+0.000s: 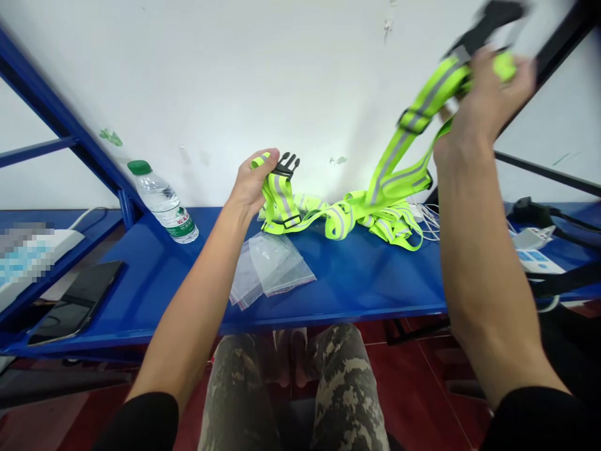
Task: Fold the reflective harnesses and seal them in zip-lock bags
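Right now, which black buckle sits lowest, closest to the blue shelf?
The side-release buckle on the reflective strap in the left hand; the other buckle, blurred, is raised high beyond the right hand on a second strap.

A gap separates water bottle (163, 203) and plastic bags (272, 269) on blue shelf (357, 275); reflective straps (389, 225) block the way to the wall (188, 94).

This looks like a small packing workroom: a blue steel shelf (328, 316) stands against a scuffed white wall (211, 81) above a red tile floor (413, 376). Reflective safety straps (345, 219) and clear plastic bags (275, 269) lie on it, with a water bottle (162, 203) and a phone (75, 300) to the left.
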`<action>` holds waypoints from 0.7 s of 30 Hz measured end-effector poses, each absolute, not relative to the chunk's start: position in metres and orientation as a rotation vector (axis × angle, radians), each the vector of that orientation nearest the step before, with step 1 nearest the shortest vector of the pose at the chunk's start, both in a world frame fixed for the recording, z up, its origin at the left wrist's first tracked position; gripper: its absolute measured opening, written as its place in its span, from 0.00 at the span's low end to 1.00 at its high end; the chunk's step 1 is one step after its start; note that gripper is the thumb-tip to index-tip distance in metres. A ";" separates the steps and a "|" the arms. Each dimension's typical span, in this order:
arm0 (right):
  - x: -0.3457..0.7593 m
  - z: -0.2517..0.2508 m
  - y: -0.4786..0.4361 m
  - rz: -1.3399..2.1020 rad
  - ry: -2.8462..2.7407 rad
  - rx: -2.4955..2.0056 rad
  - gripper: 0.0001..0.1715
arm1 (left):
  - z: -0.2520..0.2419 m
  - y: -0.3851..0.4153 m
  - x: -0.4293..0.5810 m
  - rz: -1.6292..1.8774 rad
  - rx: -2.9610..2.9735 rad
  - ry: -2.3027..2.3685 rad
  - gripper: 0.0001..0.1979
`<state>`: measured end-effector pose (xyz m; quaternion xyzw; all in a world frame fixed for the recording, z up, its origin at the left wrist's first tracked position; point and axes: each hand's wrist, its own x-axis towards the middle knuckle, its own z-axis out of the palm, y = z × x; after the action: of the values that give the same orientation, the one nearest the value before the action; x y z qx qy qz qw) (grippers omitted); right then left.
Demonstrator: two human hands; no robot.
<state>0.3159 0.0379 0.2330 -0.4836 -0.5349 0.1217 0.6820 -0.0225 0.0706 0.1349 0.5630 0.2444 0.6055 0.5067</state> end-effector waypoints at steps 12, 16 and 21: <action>0.243 0.125 -0.005 0.667 -1.950 -1.234 0.18 | 0.105 0.051 -0.020 1.102 1.743 0.756 0.20; 0.231 0.107 -0.008 0.643 -1.964 -1.203 0.21 | 0.093 0.044 -0.009 0.990 1.753 0.731 0.23; 0.231 0.080 -0.009 0.769 -1.837 -1.208 0.19 | 0.077 0.045 -0.005 0.933 1.659 0.755 0.19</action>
<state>0.2305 -0.0086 0.0804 -0.4765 -0.7246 0.3034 0.3949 -0.0052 0.0452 0.0766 0.6919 0.3151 0.3891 0.5202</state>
